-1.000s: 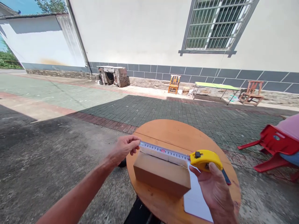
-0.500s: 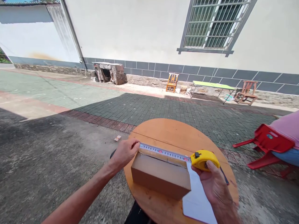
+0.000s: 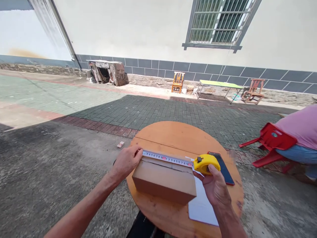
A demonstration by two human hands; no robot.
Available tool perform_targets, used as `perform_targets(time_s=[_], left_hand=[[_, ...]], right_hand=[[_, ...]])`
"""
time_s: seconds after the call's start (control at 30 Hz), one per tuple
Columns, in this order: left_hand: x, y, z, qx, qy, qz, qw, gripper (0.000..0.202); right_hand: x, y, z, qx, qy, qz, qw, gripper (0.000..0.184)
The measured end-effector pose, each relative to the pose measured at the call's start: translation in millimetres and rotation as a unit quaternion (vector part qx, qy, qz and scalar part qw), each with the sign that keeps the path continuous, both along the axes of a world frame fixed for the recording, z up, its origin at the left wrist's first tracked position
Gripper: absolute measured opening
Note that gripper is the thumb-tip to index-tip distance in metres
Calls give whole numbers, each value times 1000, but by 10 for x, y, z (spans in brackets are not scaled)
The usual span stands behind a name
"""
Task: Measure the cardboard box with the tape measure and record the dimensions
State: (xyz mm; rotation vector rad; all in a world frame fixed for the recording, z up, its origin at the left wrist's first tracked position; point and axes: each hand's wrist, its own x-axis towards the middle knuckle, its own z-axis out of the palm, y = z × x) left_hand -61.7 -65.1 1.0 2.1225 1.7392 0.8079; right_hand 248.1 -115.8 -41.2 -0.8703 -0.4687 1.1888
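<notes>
Across the paving (image 3: 158,110) from me, a green table (image 3: 220,84) stands between a yellow chair (image 3: 177,82) and a brown chair (image 3: 255,91), below a barred window (image 3: 219,24). To my right, a person (image 3: 302,127) in pink sits on a red chair (image 3: 278,137). A dark phone (image 3: 225,172) lies nearer me.

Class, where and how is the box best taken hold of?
Take the box by its two short ends, coming in from left and right. It is long and low, long side toward you, so holding both ends should likely keep it level. The tape runs along its far top edge and the right grip is by the right end, so both should clear first.
</notes>
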Motion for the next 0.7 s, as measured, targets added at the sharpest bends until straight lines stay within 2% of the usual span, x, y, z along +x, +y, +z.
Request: perform_targets(time_s=[0.17, 0.33, 0.47, 0.7], left_hand=[[14, -9, -78, -10, -40, 28, 999, 38], [-6, 92, -228, -22, -152, 25, 988, 44], [-30, 169, -326, -59, -281, -7, 958, 46], [-51, 195, -366, -129, -369, -14, 920, 46]], right_hand=[[5, -16, -12, 10, -30, 19, 999, 29], [-1, -19, 12, 14, -19, 23, 999, 26], [-5, -41, 37, 8, -5, 27, 1000, 27], [25, -24, -9, -4, -2, 24, 1000, 29]])
